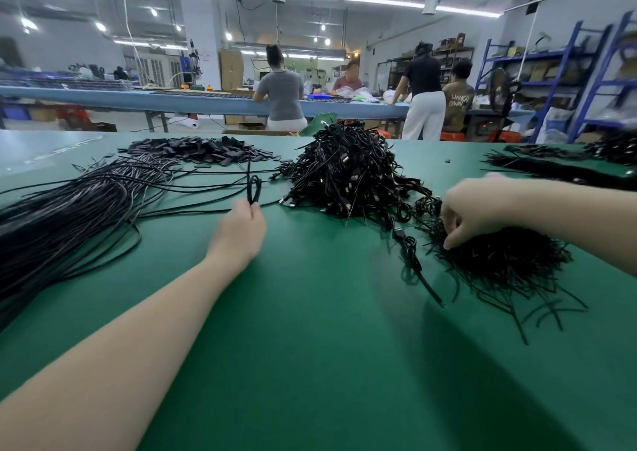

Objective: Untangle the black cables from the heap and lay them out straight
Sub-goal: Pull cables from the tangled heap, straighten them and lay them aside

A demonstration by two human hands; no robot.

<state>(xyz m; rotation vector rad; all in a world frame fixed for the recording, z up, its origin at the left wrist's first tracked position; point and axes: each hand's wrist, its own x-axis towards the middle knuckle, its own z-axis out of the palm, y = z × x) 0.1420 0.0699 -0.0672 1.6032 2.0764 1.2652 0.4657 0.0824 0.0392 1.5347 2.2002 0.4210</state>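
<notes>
L hand pinches looped black cable; R hand grips strands of ties pile beside heap.

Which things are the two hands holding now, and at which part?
The left hand pinches a black cable at the base of its loop. The right hand reaches into short black ties; its grip cannot be told.
</notes>
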